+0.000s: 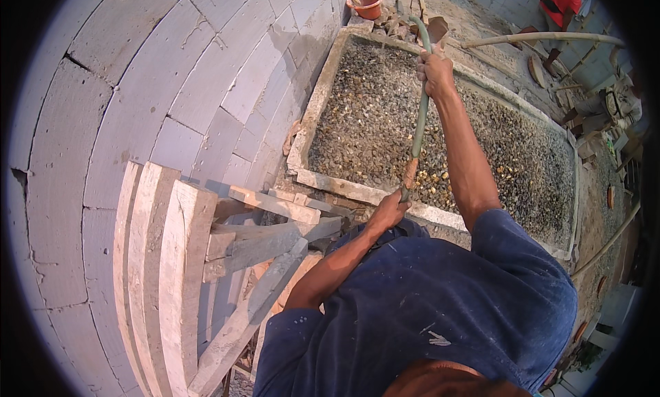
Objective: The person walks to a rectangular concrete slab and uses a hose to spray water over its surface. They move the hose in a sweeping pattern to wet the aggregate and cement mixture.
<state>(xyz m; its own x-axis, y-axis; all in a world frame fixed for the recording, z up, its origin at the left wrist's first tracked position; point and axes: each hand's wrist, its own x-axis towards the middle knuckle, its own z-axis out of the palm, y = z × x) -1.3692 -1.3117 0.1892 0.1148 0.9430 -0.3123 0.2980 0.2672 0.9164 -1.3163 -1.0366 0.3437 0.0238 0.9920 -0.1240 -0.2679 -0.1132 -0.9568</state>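
Note:
A greenish hose (421, 125) runs up between my two hands, bending over toward the left at its far end. My right hand (437, 72), arm stretched forward, is closed around the hose near that bend. Closer to my body, my left hand (390, 210) grips the lower part, just below a tan-orange section. Under the hose lies a bed of dark gravel (371, 115), which looks wet in places. A raised pale concrete border (340, 186) surrounds the gravel. Whether water comes out of the hose cannot be made out.
A grey block wall (148, 87) rises on my left. Rough timber pieces (184, 259) stand and cross beside me. An orange bucket (366, 4) sits at the far corner. A bamboo pole (543, 37) lies beyond the gravel. A person in red (558, 0) is at the far right.

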